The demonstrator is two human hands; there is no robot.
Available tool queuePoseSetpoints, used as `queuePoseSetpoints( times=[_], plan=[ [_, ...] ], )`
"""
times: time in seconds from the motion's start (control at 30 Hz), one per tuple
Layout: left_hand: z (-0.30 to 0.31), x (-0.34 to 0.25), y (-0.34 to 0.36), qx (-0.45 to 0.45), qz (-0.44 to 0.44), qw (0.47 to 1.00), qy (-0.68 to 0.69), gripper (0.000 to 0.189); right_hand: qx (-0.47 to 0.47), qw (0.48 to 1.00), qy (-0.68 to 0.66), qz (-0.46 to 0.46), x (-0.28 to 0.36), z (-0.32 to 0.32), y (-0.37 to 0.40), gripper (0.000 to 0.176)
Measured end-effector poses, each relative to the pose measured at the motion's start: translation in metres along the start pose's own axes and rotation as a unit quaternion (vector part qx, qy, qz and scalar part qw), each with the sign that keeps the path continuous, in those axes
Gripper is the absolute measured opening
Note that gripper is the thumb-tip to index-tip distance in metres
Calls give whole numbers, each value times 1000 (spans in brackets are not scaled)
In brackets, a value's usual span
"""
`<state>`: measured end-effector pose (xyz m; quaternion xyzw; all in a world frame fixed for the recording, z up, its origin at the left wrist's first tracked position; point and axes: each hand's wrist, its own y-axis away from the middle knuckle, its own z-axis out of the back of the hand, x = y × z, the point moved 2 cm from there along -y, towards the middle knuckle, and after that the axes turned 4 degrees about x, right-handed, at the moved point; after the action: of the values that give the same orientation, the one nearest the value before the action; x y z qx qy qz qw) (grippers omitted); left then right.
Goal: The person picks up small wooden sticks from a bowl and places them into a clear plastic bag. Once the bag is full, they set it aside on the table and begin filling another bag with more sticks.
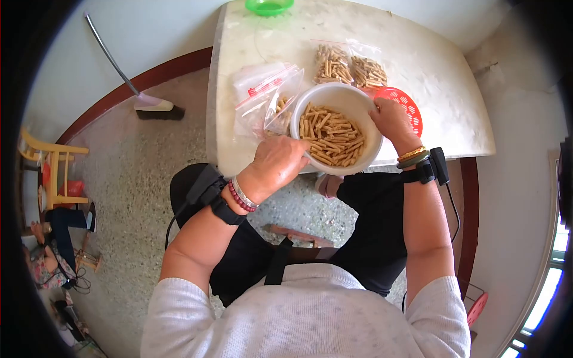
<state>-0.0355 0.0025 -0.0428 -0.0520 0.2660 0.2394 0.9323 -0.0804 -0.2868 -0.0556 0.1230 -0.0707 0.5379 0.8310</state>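
A white bowl point(367, 107) part-filled with short tan sticks point(331, 136), which look like snack pieces, is at the table's near edge. My left hand point(276, 160) is closed on its lower left rim. My right hand point(394, 121) pinches the right rim, thumb over the edge. Left of the bowl lie clear zip bags point(262, 89) with red print, one of them holding some sticks and touching or close to the bowl. A red perforated basket or lid point(412, 107) shows partly behind my right hand.
Two filled clear bags, one at left point(332, 64) and one at right point(369, 71), lie beyond the bowl on the pale table point(441, 71). A green dish point(268, 6) sits at the far edge. A broom point(156, 107) leans at left. Another person point(54, 262) sits near a yellow chair point(59, 173).
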Motion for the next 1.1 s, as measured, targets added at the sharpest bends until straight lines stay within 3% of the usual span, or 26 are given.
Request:
queuePoseSetpoints(
  times=[0.07, 0.13, 0.17, 0.23, 0.27, 0.33, 0.53, 0.7, 0.93, 1.03, 1.1],
  plan=[
    [-5, 2, -2, -18, -6, 1000, -4, 20, 26, 999, 34, -21, 2, -4, 4, 33],
    [-7, 3, -3, -37, -12, 999, -8, 19, -59, 998, 11, -15, 9, 0, 11, 29],
    [-6, 2, -4, -43, -17, 999, -3, 19, -59, 998, 11, -15, 14, 3, 14, 29],
    [-6, 2, -6, -50, -23, 999, 2, 20, -180, 981, 5, 69, 28, 12, 20, 22],
    [-5, 2, -7, -47, -23, 999, -2, 19, -180, 981, 5, 70, 29, 13, 19, 22],
    [-3, 4, -7, -46, -20, 999, -7, 19, -98, 974, -141, 148, 34, 10, 17, 17],
    [2, 0, -12, -67, -25, 997, 19, 13, 21, 981, -95, 167, 45, -3, 27, 14],
    [0, -1, -19, -130, -38, 989, 65, 10, 4, 971, -102, 217, 59, -14, 31, 16],
    [-4, -1, -21, -127, -44, 988, 78, 10, -14, 962, -132, 239, 59, -19, 24, 10],
    [-6, -1, -23, -138, -50, 984, 101, 9, -36, 954, -188, 232, 54, -15, 21, 10],
    [-7, -1, -26, -160, -57, 972, 164, 6, 22, 948, -285, 139, 48, -11, 18, 11]
  ],
)
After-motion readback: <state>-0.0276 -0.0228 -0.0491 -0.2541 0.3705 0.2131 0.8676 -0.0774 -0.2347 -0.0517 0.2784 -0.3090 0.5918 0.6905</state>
